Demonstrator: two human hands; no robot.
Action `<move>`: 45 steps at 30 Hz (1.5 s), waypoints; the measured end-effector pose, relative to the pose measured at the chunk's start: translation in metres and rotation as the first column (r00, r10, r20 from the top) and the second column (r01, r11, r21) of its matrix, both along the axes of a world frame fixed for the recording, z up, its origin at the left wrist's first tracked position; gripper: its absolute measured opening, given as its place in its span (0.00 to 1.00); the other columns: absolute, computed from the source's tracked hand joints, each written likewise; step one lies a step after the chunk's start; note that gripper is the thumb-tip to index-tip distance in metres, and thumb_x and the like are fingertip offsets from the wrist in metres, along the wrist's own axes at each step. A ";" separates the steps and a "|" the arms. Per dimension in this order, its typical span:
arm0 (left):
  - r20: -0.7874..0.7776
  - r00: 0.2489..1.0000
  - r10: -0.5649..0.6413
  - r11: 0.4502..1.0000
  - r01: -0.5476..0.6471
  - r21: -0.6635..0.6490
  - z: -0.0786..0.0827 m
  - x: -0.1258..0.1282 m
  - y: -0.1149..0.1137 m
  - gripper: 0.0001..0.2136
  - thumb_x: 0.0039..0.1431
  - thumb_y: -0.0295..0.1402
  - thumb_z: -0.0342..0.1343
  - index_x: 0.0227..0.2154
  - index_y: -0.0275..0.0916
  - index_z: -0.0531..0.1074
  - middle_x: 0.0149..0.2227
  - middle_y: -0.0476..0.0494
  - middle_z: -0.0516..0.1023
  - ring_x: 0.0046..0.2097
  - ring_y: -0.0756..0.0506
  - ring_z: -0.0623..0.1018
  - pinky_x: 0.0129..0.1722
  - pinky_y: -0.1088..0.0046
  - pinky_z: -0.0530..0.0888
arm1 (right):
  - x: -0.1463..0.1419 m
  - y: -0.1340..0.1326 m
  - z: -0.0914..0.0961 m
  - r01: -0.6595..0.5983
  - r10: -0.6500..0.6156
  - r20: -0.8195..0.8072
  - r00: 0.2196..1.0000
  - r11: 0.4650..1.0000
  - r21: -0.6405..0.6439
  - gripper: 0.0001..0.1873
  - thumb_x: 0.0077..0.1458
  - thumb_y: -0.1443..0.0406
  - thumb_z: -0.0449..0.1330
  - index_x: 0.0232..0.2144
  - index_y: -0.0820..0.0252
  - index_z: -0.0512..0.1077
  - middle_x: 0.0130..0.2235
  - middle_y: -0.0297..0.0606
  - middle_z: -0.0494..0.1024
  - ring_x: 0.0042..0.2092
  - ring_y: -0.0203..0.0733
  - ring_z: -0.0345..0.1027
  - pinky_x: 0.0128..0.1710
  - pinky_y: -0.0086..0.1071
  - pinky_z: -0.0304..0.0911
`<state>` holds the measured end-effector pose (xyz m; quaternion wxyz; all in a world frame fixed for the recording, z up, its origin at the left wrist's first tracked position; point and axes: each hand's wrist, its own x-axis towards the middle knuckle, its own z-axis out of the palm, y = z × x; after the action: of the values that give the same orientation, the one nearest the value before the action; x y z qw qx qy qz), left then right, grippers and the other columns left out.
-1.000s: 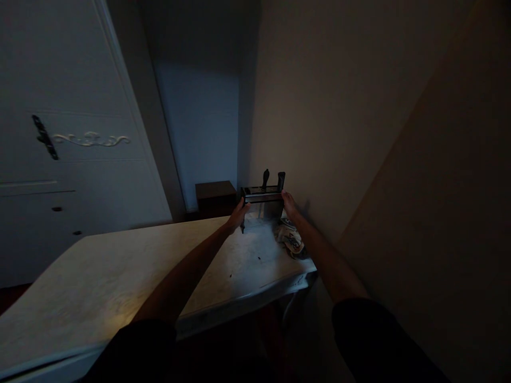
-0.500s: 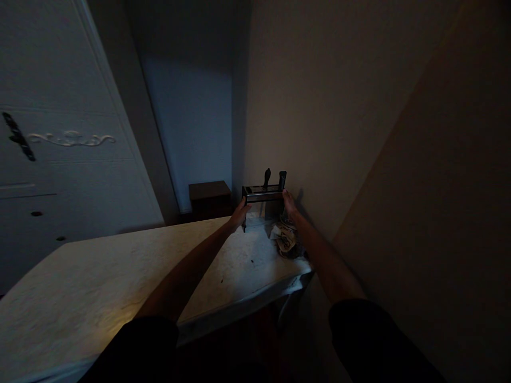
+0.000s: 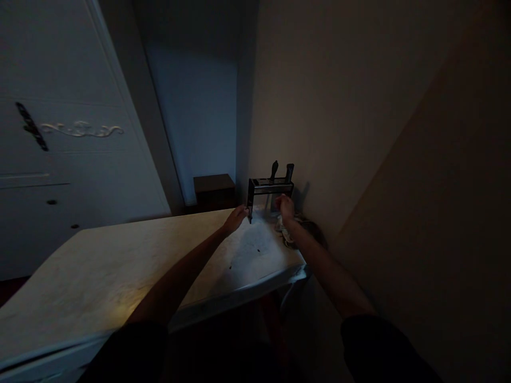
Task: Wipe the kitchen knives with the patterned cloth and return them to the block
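Observation:
A dark knife rack (image 3: pixel 271 187) stands on legs at the far right end of the pale table, close to the wall. Two dark handles (image 3: pixel 274 170) stick up from its top. My left hand (image 3: pixel 237 217) is at the foot of the rack's left leg, its fingers closed about it. In front of the right leg, my right hand (image 3: pixel 285 207) is curled shut; whatever it may hold is hidden. Below my right wrist lies a crumpled brownish bundle (image 3: pixel 288 238), partly covered by my forearm.
The pale table (image 3: pixel 191 239) runs leftward, with two small dark specks near its right end. A wall (image 3: pixel 319 117) rises close on the right. Beyond the table stands a low dark box (image 3: pixel 214 183). On the left is a white door (image 3: pixel 80 165) with a dark handle.
My right hand has left the rack's upper right corner and moved lower, its fingers now curled. My left hand has slid down the left leg. The view has shifted slightly.

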<state>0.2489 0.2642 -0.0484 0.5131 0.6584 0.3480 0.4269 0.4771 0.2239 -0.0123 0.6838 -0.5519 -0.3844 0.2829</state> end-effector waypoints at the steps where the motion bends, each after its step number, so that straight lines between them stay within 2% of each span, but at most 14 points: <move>1: -0.007 1.000 0.017 1.000 -0.017 -0.013 -0.005 -0.013 -0.004 0.20 0.52 0.47 0.61 0.42 0.38 0.76 0.49 0.37 0.79 0.52 0.37 0.77 0.52 0.58 0.74 | -0.016 -0.004 -0.005 -0.047 0.046 -0.042 0.998 0.999 -0.027 0.22 0.58 0.47 0.53 0.23 0.56 0.68 0.22 0.33 0.71 0.24 0.38 0.65 0.25 0.30 0.60; 5: -0.015 0.996 0.085 0.994 -0.085 -0.067 -0.024 -0.071 -0.020 0.22 0.47 0.50 0.62 0.37 0.36 0.75 0.40 0.36 0.81 0.40 0.40 0.80 0.38 0.63 0.76 | -0.083 -0.019 -0.025 -0.310 0.282 -0.213 0.936 0.944 -0.114 0.24 0.57 0.46 0.57 0.22 0.58 0.69 0.22 0.35 0.72 0.22 0.36 0.64 0.23 0.29 0.59; 9: -0.027 0.980 0.199 0.974 -0.201 -0.104 -0.041 -0.127 -0.035 0.21 0.47 0.50 0.59 0.34 0.35 0.74 0.34 0.37 0.81 0.32 0.44 0.80 0.32 0.68 0.74 | -0.141 -0.025 -0.042 -0.531 0.454 -0.370 0.810 0.837 -0.135 0.24 0.54 0.45 0.63 0.21 0.57 0.66 0.17 0.31 0.68 0.19 0.34 0.60 0.21 0.28 0.59; 12: -0.051 0.959 0.278 0.953 -0.282 -0.107 -0.050 -0.160 -0.046 0.18 0.48 0.47 0.58 0.33 0.36 0.74 0.32 0.39 0.81 0.28 0.47 0.77 0.30 0.69 0.73 | -0.174 -0.022 -0.052 -0.642 0.527 -0.467 0.710 0.757 -0.122 0.27 0.54 0.45 0.63 0.19 0.56 0.61 0.15 0.27 0.63 0.17 0.32 0.55 0.20 0.27 0.57; 17: -0.079 0.940 0.332 0.939 -0.337 -0.069 -0.053 -0.196 -0.057 0.13 0.50 0.42 0.57 0.32 0.36 0.74 0.31 0.41 0.80 0.27 0.47 0.75 0.30 0.69 0.72 | -0.215 -0.015 -0.066 -0.746 0.583 -0.563 0.586 0.660 -0.092 0.27 0.57 0.50 0.61 0.16 0.55 0.56 0.13 0.25 0.57 0.16 0.32 0.50 0.19 0.28 0.55; 21: -0.091 0.944 0.317 0.946 -0.321 -0.037 -0.054 -0.208 -0.056 0.11 0.50 0.40 0.56 0.31 0.37 0.75 0.29 0.43 0.79 0.26 0.47 0.75 0.31 0.69 0.72 | -0.235 -0.014 -0.075 -0.787 0.615 -0.598 0.514 0.615 -0.044 0.29 0.59 0.55 0.59 0.14 0.55 0.52 0.11 0.25 0.52 0.16 0.32 0.45 0.20 0.29 0.55; 24: -0.099 0.954 0.283 0.957 -0.288 -0.038 -0.057 -0.209 -0.051 0.10 0.50 0.39 0.55 0.30 0.37 0.74 0.27 0.45 0.77 0.24 0.48 0.74 0.29 0.70 0.71 | -0.240 -0.012 -0.079 -0.794 0.625 -0.613 0.483 0.608 -0.007 0.29 0.60 0.55 0.60 0.14 0.55 0.53 0.12 0.25 0.51 0.16 0.33 0.45 0.22 0.30 0.58; 28: -0.115 0.959 0.258 0.961 -0.267 -0.066 -0.064 -0.205 -0.039 0.09 0.51 0.37 0.52 0.30 0.37 0.72 0.27 0.46 0.76 0.23 0.48 0.73 0.23 0.72 0.70 | -0.238 -0.011 -0.082 -0.769 0.605 -0.642 0.472 0.638 0.036 0.25 0.59 0.55 0.62 0.16 0.55 0.58 0.14 0.25 0.55 0.19 0.33 0.51 0.28 0.30 0.63; 35: -0.186 0.936 0.299 0.951 -0.308 -0.025 -0.069 -0.197 -0.017 0.09 0.53 0.36 0.52 0.30 0.38 0.73 0.27 0.46 0.76 0.22 0.48 0.73 0.20 0.73 0.68 | -0.238 -0.010 -0.086 -0.748 0.565 -0.695 0.444 0.661 0.060 0.20 0.60 0.58 0.62 0.19 0.56 0.64 0.17 0.27 0.63 0.21 0.33 0.57 0.30 0.30 0.65; 40: -0.183 0.914 0.363 0.931 -0.361 0.046 -0.066 -0.195 -0.014 0.09 0.53 0.39 0.55 0.31 0.38 0.74 0.27 0.47 0.77 0.22 0.48 0.74 0.27 0.71 0.71 | -0.236 -0.008 -0.087 -0.723 0.493 -0.777 0.392 0.687 0.071 0.16 0.60 0.61 0.62 0.21 0.56 0.67 0.19 0.28 0.66 0.22 0.34 0.60 0.31 0.30 0.67; 45: -0.117 0.927 0.355 0.931 -0.340 0.132 -0.068 -0.188 -0.020 0.08 0.49 0.36 0.58 0.32 0.39 0.76 0.33 0.43 0.80 0.36 0.42 0.79 0.39 0.66 0.75 | -0.235 -0.005 -0.088 -0.698 0.421 -0.825 0.377 0.714 0.045 0.12 0.61 0.66 0.60 0.25 0.57 0.70 0.22 0.31 0.72 0.24 0.34 0.66 0.33 0.31 0.71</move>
<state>0.0613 0.2444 -0.1159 0.3668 0.6414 0.4700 0.4828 0.2421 0.2184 -0.1003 0.5418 -0.3011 -0.1572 0.7688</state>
